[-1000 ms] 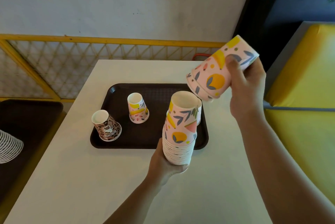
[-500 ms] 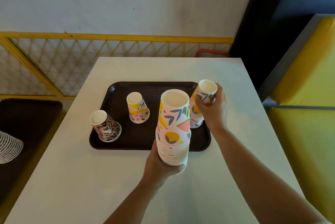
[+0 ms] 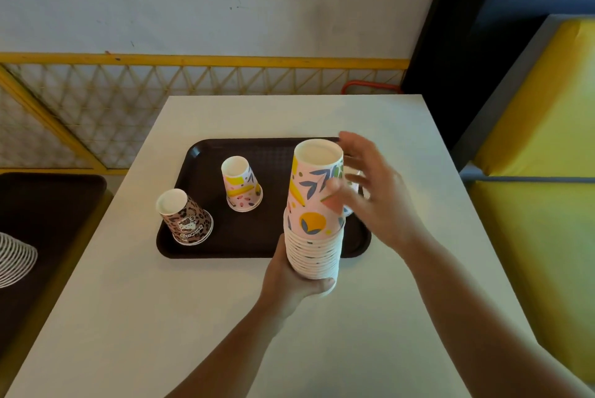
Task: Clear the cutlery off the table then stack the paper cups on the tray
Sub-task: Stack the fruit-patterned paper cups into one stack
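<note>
My left hand (image 3: 291,278) grips the bottom of a tall upside-down stack of floral paper cups (image 3: 315,214), held above the near edge of the dark brown tray (image 3: 251,243). My right hand (image 3: 373,195) is beside the stack's upper right, fingers spread, empty. Behind that hand, a floral cup (image 3: 349,204) stands on the tray's right side, mostly hidden. Two more upside-down cups are on the tray: a floral cup (image 3: 242,185) in the middle and a leopard-print cup (image 3: 186,219) at the left edge. No cutlery is visible.
The white table (image 3: 180,317) has a yellow lattice railing (image 3: 128,101) behind it. A yellow padded bench (image 3: 541,172) runs along the right. At the left, a dark surface (image 3: 38,214) carries a stack of white ridged items (image 3: 14,259).
My right hand set its floral cups down upside-down on the tray's right side, let go, and now hovers open beside the stack. The left hand kept hold of the stack.
</note>
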Demonstrator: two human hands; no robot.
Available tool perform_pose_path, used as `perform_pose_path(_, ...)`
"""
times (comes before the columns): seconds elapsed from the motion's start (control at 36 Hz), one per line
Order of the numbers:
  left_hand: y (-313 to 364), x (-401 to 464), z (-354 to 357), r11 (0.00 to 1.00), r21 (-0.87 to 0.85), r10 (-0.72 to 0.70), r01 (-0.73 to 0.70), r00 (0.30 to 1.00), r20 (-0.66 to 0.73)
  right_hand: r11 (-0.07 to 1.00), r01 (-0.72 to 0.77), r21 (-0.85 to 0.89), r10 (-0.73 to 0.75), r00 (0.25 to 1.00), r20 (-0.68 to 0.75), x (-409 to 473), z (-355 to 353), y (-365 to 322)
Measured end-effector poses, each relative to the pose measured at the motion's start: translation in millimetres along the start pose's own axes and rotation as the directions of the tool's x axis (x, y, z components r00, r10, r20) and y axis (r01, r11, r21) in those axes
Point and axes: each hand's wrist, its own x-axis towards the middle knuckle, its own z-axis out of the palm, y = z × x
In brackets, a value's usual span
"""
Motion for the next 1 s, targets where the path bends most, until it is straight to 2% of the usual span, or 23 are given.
perform_pose_path(0.06, 1, 0, 2, 1.0, -0.007, -0.004, 0.005, 1.0, 0.018, 0.999, -0.017, -0.046, 0.019, 0.999, 0.049, -5, 4, -4)
perform_pose_path(0.14, 2, -2, 4, 1.0, -0.008, -0.01, 0.01, 0.999, 0.032, 0.999, -0.018, -0.036, 0.02, 0.999, 0.043, -9, 6, -8)
perform_pose_path(0.28, 3, -4, 5, 1.0, -0.016, -0.02, 0.02, 0.999, 0.043, 0.998, -0.003, -0.055, 0.003, 1.0, 0.001, -11, 6, -10)
perform_pose_path(0.44, 1, -3, 6, 1.0, 0.007, -0.02, 0.02, 0.999, 0.027, 1.0, 0.028, 0.006, -0.027, 0.998, -0.057, -7, 2, -13)
perform_pose_path(0.58, -2, -2, 7, 1.0, 0.026, -0.007, 0.006, 1.0, 0.022, 0.988, 0.019, 0.15, -0.002, 0.994, -0.112, 3, -5, -16)
perform_pose_path(0.81, -3, -1, 6, 1.0, 0.016, 0.0, -0.001, 1.0, 0.015, 0.9, 0.131, 0.416, 0.038, 0.927, -0.374, 36, -33, -16)
perform_pose_path(0.89, -3, -1, 7, 1.0, 0.016, 0.005, -0.006, 1.0, 0.014, 0.931, 0.149, 0.334, 0.022, 0.888, -0.459, 47, -34, -3)
perform_pose_path(1.0, -3, 0, 7, 1.0, 0.008, -0.002, 0.002, 1.0, 0.009, 0.974, 0.057, 0.22, 0.058, 0.874, -0.483, 56, -22, 29)
